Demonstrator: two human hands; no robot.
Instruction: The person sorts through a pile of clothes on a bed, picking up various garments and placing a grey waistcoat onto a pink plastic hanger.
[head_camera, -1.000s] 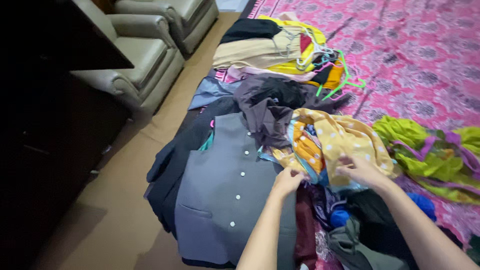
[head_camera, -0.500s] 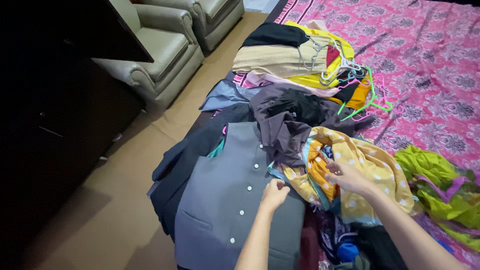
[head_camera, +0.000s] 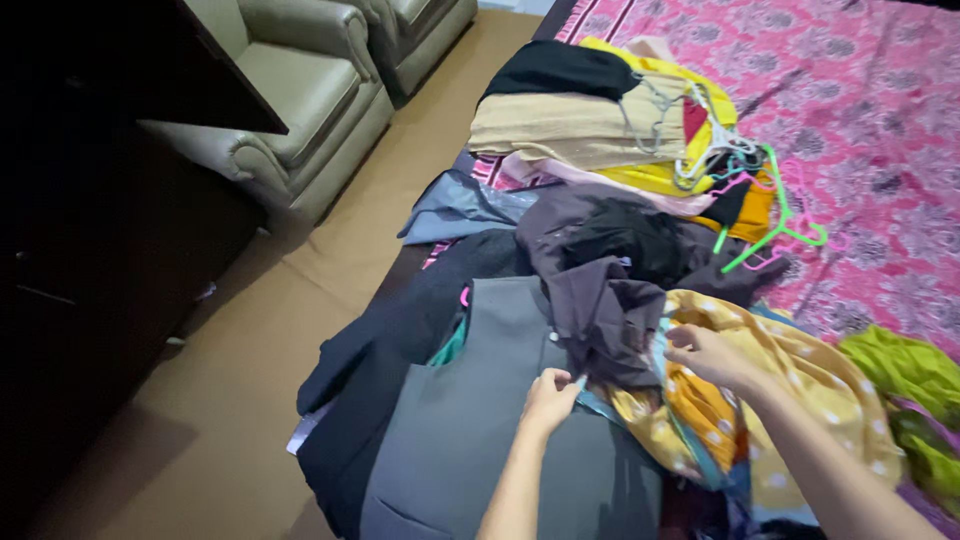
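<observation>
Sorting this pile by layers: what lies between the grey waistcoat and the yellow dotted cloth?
In the head view, a dark purple garment lies between the grey waistcoat and the yellow dotted cloth.

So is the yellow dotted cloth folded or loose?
Loose: the yellow dotted cloth lies crumpled in uneven bunches, pinched by the right hand, not in flat layers.

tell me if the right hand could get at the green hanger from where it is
Probably yes. The right hand rests on the yellow dotted cloth, and the green hanger lies uncovered further up the bed on the pink bedspread, with only low heaped clothes between them.
</observation>
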